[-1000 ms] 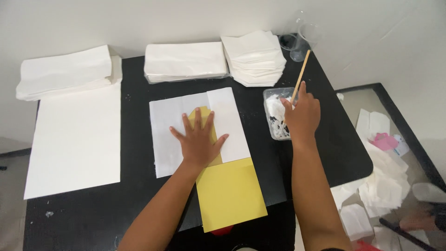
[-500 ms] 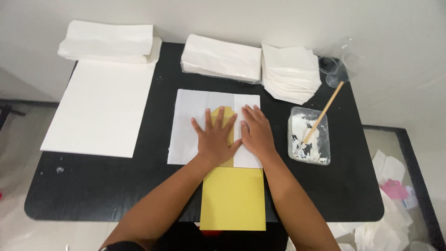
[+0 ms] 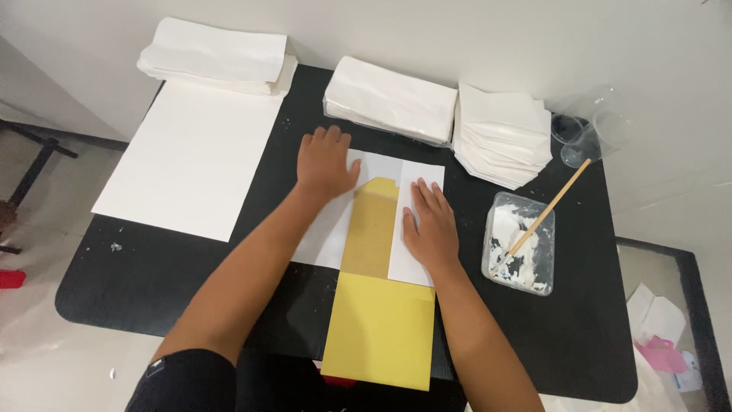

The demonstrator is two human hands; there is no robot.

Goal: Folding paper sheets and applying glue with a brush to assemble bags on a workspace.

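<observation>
Both hands flat, palms down, fingers spread, pinching nothing. Left hand [image 3: 326, 162] presses the left flap of the white paper sheet [image 3: 329, 229] at about 11 o'clock from the table centre. Right hand [image 3: 431, 225] presses the right flap, just past centre toward 3 o'clock. The sheet lies mid-table, folded partway around a yellow card template [image 3: 381, 320], which sticks out toward 6 o'clock and overhangs the black table [image 3: 137, 282] edge.

Risk, as I judge it: the flaps don't meet yet, so uneven pressure could skew the fold, or the template could slide out toward 6 o'clock since nothing pins its free end. The glue tray [image 3: 520, 243] with its wooden stick [image 3: 550, 207] sits at 3 o'clock, near the right hand; an elbow swing could tip it, and wet paste could smear the paper.

Elsewhere: large white sheet [image 3: 194, 156] at 9–10 o'clock, folded paper stacks [image 3: 217, 55] at 11, [image 3: 390, 99] at 12, and [image 3: 505, 133] at 1, clear plastic cups [image 3: 591, 130] at 2.

Hard to tell: whether glue is already on the flaps, what the hidden part of the template looks like, and what the red bit under the table edge at 6 o'clock is. Floor clutter at 4 o'clock is cut off.
</observation>
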